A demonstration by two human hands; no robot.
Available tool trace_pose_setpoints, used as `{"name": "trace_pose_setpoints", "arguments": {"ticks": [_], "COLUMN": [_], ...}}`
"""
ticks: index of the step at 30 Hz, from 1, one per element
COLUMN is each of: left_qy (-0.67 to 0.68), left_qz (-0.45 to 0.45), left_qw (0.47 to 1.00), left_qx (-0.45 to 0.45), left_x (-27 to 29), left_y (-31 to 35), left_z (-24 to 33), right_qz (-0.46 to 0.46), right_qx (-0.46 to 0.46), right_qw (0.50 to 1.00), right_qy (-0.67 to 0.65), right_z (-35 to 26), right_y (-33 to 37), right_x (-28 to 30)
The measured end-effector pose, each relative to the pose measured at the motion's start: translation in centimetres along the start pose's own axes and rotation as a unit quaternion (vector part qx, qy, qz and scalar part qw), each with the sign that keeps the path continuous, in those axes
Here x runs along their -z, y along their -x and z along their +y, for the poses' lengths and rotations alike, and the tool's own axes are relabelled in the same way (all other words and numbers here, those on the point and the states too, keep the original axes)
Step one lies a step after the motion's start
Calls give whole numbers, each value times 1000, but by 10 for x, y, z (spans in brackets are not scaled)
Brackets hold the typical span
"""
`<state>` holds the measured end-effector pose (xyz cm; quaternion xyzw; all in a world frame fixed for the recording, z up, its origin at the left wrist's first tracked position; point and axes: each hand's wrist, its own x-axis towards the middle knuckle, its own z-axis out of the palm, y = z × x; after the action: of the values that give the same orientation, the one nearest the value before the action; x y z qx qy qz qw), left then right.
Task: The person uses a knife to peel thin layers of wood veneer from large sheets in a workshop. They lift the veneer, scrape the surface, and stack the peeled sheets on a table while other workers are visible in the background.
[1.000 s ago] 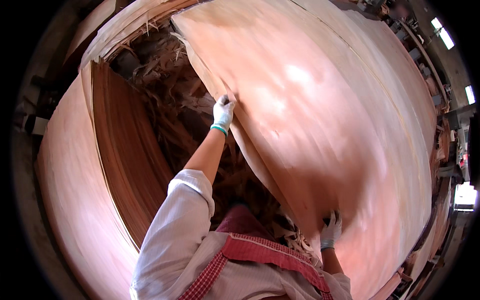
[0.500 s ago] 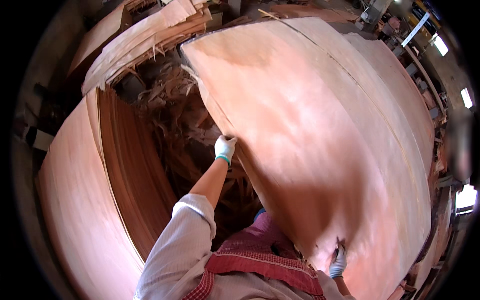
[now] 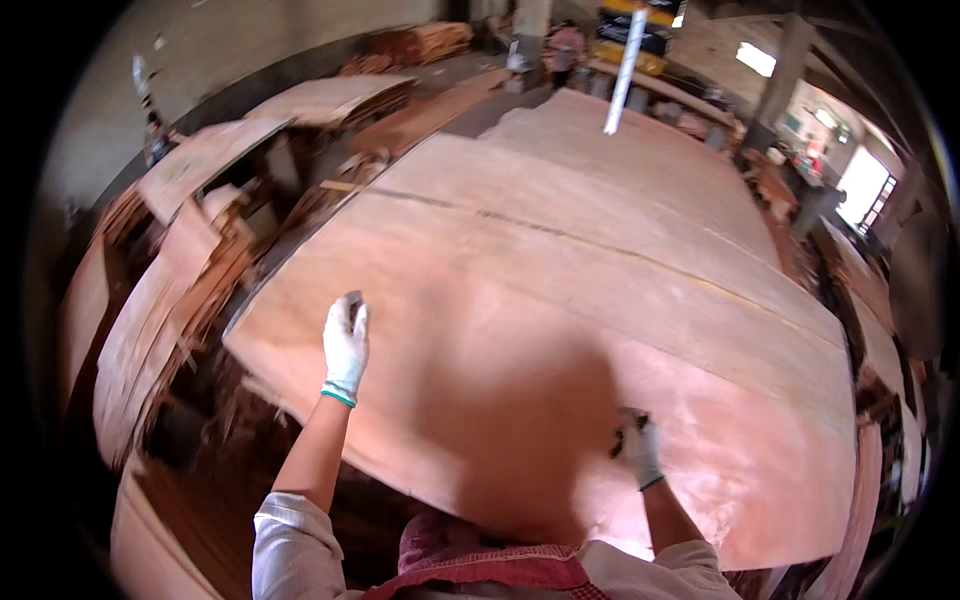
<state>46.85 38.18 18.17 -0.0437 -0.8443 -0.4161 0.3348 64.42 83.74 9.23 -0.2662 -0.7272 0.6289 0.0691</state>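
A broad sheet of thin reddish wood veneer (image 3: 460,330) spreads before me on top of other sheets. My left hand (image 3: 346,350), in a white glove with a green cuff, is over the sheet's left part. Its fingers reach forward with a gap between thumb and fingers; the tips look dark. My right hand (image 3: 643,452), gloved too, is low over the sheet at right. Its fingers are curled and slightly blurred around something small and dark that I cannot make out. Whether either hand touches the wood is unclear.
A long dark seam (image 3: 600,245) crosses the sheets beyond my hands. Ragged veneer stacks (image 3: 165,320) stand at left, with scraps between. Another stack edge (image 3: 185,530) lies at lower left. Farther back are a person (image 3: 567,50) and a pale upright bar (image 3: 625,75).
My left hand has let go of the sheet's near edge and moved over its surface. My right hand has moved forward over the sheet. The view has turned upward and right.
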Motion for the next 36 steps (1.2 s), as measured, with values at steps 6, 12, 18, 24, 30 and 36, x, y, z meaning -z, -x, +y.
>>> {"name": "trace_pose_setpoints", "arguments": {"ticks": [6,12,18,24,30,36], "left_qy": [225,371,506,612,594,441], "left_qz": [-162,-202,-366,-550,-683,-731], "left_qw": [947,889,778,566,383,505], "left_qx": [-164,-179,-75,55,185,125], "left_x": [-137,-258,-276,-220,-193,-190], "left_y": [-169,-281,-267,-161,-28,-24], "left_z": [148,266,274,195,124,68], "right_qz": [6,103,153,143,73,197], "right_qx": [9,50,30,162,335,338], "right_qw": [1000,991,986,976,934,920], "right_qy": [26,-69,-62,14,100,31], "right_z": [-59,-26,-54,-235,-452,-457], "right_y": [34,92,109,9,-47,-10], "right_x": [-63,-119,-152,-129,-128,-148]}}
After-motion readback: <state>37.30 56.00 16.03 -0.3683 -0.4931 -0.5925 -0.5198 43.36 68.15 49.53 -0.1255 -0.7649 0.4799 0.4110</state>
